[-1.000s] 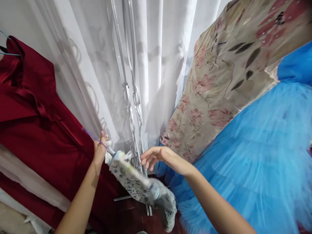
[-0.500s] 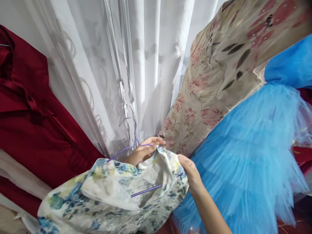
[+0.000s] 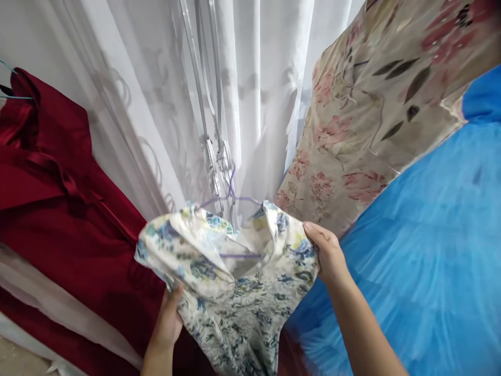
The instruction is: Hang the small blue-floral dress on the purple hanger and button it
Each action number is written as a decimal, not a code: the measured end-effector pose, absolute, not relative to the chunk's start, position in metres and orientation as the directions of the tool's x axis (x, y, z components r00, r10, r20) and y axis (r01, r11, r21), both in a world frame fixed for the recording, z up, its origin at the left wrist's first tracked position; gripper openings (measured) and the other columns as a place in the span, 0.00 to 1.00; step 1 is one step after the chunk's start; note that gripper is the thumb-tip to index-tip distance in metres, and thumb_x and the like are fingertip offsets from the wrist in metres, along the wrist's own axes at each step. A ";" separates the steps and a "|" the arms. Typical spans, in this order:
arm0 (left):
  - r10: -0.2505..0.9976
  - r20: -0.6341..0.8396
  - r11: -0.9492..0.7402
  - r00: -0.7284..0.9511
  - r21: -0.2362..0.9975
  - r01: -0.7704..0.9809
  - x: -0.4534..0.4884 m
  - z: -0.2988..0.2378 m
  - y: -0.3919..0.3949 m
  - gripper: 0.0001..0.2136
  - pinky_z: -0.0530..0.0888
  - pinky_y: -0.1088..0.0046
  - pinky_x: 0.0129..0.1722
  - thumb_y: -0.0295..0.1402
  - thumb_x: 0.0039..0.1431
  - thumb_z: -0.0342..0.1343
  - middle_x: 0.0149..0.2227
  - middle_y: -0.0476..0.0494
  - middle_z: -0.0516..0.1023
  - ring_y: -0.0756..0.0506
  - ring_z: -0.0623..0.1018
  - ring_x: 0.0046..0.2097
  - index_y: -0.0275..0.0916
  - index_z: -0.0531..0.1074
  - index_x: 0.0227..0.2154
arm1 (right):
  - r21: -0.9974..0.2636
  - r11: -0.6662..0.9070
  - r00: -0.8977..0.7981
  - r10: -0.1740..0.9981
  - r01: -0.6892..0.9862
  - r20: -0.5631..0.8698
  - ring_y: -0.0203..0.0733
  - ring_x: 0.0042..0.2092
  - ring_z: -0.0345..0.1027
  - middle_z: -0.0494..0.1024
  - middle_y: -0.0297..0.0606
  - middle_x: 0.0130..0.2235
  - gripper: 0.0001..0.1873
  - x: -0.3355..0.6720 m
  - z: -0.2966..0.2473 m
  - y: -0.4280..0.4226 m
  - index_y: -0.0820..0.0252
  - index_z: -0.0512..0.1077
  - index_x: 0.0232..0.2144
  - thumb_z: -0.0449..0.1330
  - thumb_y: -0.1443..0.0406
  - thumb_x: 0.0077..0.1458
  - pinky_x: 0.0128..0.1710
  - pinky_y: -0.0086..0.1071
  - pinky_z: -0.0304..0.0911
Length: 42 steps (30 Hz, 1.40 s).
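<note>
I hold up a small white garment with a blue floral print (image 3: 238, 292) on a thin purple hanger (image 3: 230, 196), whose hook points up towards the white curtain. My left hand (image 3: 168, 321) grips the garment's left side from below, fingers tucked under the cloth. My right hand (image 3: 326, 250) is closed on its right shoulder edge. The neck opening faces me, with the hanger bar showing inside it.
A dark red satin dress (image 3: 58, 193) hangs at the left. White sheer curtains (image 3: 235, 94) fill the middle. A beige dress with pink flowers (image 3: 371, 99) and a bright blue tulle skirt (image 3: 422, 250) hang at the right.
The floral garment was bunched low and lying sideways; now it is lifted and spread upright. My left hand moved from the hanger to the garment's left side. My right hand took the right shoulder.
</note>
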<state>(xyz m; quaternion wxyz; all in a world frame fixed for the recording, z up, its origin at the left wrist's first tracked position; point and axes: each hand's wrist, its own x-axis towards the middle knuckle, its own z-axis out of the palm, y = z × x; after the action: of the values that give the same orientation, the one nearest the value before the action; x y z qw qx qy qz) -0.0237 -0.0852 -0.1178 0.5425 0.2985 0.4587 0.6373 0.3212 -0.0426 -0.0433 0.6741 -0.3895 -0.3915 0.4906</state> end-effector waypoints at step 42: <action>0.922 0.300 -0.372 0.245 0.512 0.774 0.111 -0.160 -0.113 0.10 0.65 0.69 0.34 0.25 0.60 0.47 0.35 0.40 0.76 0.41 0.75 0.35 0.40 0.72 0.37 | -0.928 0.293 -0.087 0.944 -0.232 0.320 0.29 0.15 0.52 0.67 0.28 0.15 0.18 0.224 -0.008 -0.018 0.61 0.71 0.21 0.61 0.55 0.55 0.15 0.25 0.46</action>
<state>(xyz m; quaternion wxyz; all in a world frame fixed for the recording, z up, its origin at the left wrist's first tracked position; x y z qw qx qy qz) 0.1114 -0.1130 -0.1599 0.1300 0.7781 0.5451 0.2837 0.2240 -0.0185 -0.0081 0.5915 -0.3269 -0.5446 0.4966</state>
